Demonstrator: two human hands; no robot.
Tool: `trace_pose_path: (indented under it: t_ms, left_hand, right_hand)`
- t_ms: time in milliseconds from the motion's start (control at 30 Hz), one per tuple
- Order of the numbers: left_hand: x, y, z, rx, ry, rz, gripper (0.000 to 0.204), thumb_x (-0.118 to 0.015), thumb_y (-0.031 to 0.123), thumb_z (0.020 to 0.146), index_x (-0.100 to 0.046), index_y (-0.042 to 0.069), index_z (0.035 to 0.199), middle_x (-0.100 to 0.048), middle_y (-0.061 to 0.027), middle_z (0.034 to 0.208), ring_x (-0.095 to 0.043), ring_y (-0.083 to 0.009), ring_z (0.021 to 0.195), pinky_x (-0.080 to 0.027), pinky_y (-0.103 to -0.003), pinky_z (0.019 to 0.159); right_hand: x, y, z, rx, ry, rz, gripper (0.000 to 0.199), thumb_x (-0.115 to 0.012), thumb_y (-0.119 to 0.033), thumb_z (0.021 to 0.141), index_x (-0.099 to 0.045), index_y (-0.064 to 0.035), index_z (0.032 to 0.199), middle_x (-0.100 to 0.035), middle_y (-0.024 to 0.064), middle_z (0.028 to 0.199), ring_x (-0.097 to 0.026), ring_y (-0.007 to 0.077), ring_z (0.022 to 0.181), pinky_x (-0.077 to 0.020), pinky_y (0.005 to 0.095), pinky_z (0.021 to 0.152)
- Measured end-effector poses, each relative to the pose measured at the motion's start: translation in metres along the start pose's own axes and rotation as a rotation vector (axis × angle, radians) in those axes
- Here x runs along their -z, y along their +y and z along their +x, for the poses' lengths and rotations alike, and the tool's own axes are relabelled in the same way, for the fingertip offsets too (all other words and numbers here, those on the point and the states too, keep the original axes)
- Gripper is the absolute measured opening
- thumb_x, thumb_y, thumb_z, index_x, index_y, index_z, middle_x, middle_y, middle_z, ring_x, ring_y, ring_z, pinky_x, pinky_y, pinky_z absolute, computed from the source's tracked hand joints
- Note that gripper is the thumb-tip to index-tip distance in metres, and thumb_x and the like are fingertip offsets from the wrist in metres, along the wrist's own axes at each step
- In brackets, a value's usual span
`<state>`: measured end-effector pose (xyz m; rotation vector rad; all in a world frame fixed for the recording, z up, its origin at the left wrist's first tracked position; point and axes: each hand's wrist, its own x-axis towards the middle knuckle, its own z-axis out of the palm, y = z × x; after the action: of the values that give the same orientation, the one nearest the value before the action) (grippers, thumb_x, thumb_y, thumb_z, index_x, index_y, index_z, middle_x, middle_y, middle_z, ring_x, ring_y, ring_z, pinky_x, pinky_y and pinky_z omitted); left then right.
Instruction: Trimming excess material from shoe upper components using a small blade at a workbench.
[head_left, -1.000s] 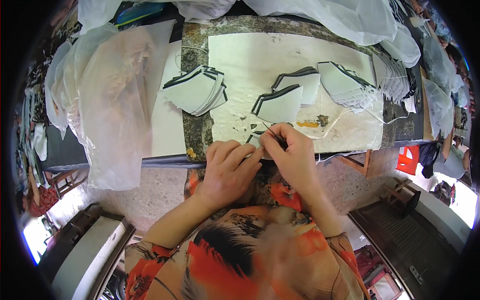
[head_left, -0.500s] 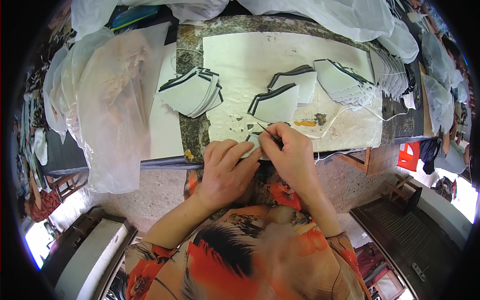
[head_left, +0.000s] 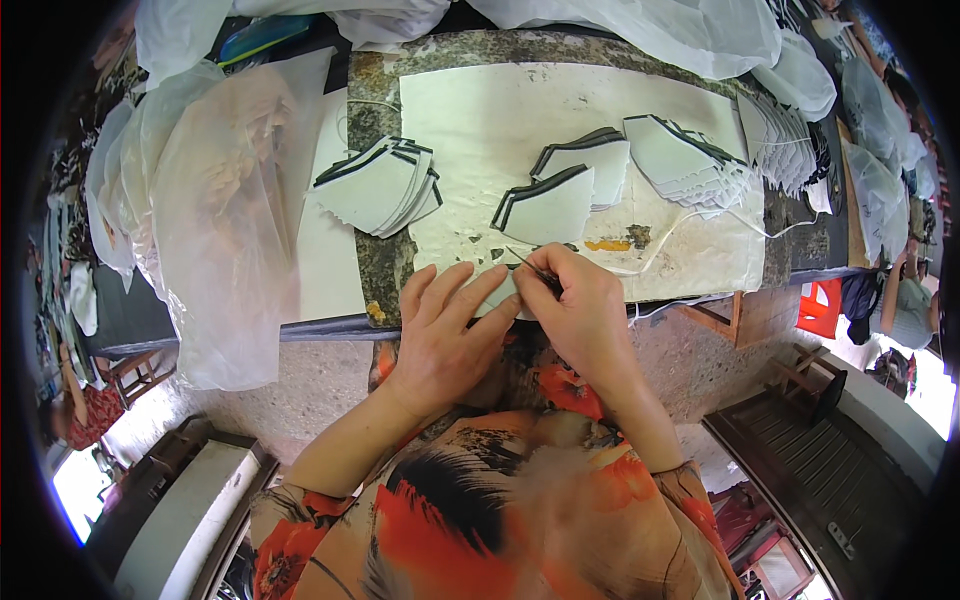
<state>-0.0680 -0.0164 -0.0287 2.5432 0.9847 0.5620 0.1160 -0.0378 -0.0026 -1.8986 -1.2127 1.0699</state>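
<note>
At the table's near edge, my left hand lies with its fingers spread over a small whitish cut piece, partly hidden under them. My right hand pinches a thin, dark, pointed tool; its tip reaches up and left past the piece. Beyond my hands lies a single-looking white piece with a black-edged top, overlapping a similar small pile. Fanned white pieces with black edging form a stack on the left and another on the right.
A stained white sheet covers the mottled work board. A white cord runs across its right side, near more fanned pieces. Translucent plastic bags lie at left and along the back.
My left hand's fingers have spread wider and shifted slightly left, uncovering more of the small piece. My right hand keeps its pinch on the pointed tool and has barely moved.
</note>
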Motion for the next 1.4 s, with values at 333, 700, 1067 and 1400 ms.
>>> trace_pose_path:
  t_ms: [333, 700, 1067, 1400]
  left_hand:
    - [-0.002, 0.002, -0.001, 0.018, -0.012, 0.029, 0.032, -0.076, 0.018, 0.085, -0.074, 0.019, 0.117, -0.066, -0.0040, 0.134, -0.055, -0.0287, 0.126, -0.032, -0.051, 0.114]
    - [0.007, 0.012, 0.007, 0.092, -0.073, 0.019, 0.049, -0.072, 0.026, 0.089, -0.065, 0.013, 0.136, -0.064, -0.0019, 0.132, -0.052, -0.0264, 0.126, -0.029, -0.049, 0.115]
    - [-0.003, 0.005, 0.012, 0.048, 0.067, 0.019, 0.037, -0.078, 0.019, 0.083, -0.074, 0.011, 0.119, -0.068, -0.0035, 0.121, -0.055, -0.0278, 0.116, -0.037, -0.049, 0.108]
    - [0.006, 0.006, 0.015, 0.016, -0.005, 0.060, 0.034, -0.076, 0.018, 0.085, -0.074, 0.014, 0.118, -0.067, -0.0029, 0.118, -0.056, -0.0284, 0.113, -0.036, -0.050, 0.109]
  right_hand:
    - [0.012, 0.006, 0.002, 0.086, 0.072, -0.109, 0.015, -0.072, -0.012, 0.091, -0.064, 0.0008, 0.095, -0.068, 0.0134, 0.082, -0.064, 0.0216, 0.071, -0.0514, 0.0324, 0.067]
    - [0.014, 0.009, 0.003, 0.082, 0.049, -0.112, 0.014, -0.070, -0.015, 0.091, -0.063, -0.0038, 0.095, -0.068, 0.0150, 0.085, -0.067, 0.0351, 0.076, -0.0521, 0.0417, 0.068]
    - [0.027, 0.007, -0.001, 0.043, 0.030, -0.121, 0.016, -0.071, -0.015, 0.092, -0.064, 0.0001, 0.094, -0.067, 0.0131, 0.080, -0.064, 0.0236, 0.069, -0.0508, 0.0334, 0.066]
    - [0.030, 0.017, 0.002, 0.067, 0.036, -0.103, 0.016, -0.072, -0.013, 0.091, -0.065, 0.0009, 0.094, -0.067, 0.0113, 0.078, -0.064, 0.0199, 0.067, -0.0505, 0.0319, 0.065]
